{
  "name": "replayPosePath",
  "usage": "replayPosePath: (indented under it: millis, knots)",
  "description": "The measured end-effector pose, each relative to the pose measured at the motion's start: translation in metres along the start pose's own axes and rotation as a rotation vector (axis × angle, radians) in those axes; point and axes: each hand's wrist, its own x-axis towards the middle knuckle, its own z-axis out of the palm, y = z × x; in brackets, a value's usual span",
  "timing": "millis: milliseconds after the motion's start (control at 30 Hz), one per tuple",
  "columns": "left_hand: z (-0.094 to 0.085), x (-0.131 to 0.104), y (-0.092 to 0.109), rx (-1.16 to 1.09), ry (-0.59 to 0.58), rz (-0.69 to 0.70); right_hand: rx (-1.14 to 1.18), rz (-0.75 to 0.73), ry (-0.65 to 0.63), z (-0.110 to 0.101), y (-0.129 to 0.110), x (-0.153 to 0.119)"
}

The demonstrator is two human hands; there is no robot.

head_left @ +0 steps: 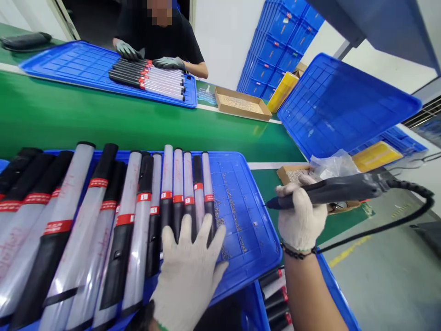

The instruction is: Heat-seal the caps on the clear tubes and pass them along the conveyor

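Several black-and-clear tubes (134,197) with red bands lie side by side on a blue tray (257,184). My left hand (188,271), in a white glove, lies with fingers spread over the black ends of the tubes at the right of the row. In my gloved right hand (301,218) is a black electric screwdriver (334,189), gripped around its body. Its thin tip points left, above the tray's right edge, apart from the tubes. A black cord loops from its rear end. Small screws (236,214) lie scattered on the tray.
Across the green bench (138,124), a co-worker's gloved hands (168,63) rest by tubes on another blue tray (76,59). Cardboard boxes of small parts stand at the back (243,103) and beside my right hand. A blue lid (344,105) leans at right; blue crates (272,50) are stacked behind.
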Motion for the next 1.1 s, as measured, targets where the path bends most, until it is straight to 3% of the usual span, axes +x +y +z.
replayPosePath:
  millis: [200, 400, 733, 1100]
  knots:
    - [0.011, -0.002, -0.004, -0.014, 0.042, 0.03, 0.117, 0.017, -0.248, 0.048, -0.004, -0.027]
    - [0.014, -0.007, -0.003, -0.02, 0.031, 0.005, 0.321, 0.227, -0.455, 0.072, 0.021, -0.053]
    - [0.016, -0.008, -0.001, -0.013, 0.032, -0.012, 0.311, 0.307, -0.444, 0.071, 0.047, -0.065]
    - [0.011, -0.005, 0.002, -0.061, 0.024, -0.016, 0.298, 0.27, -0.445, 0.075, 0.039, -0.064]
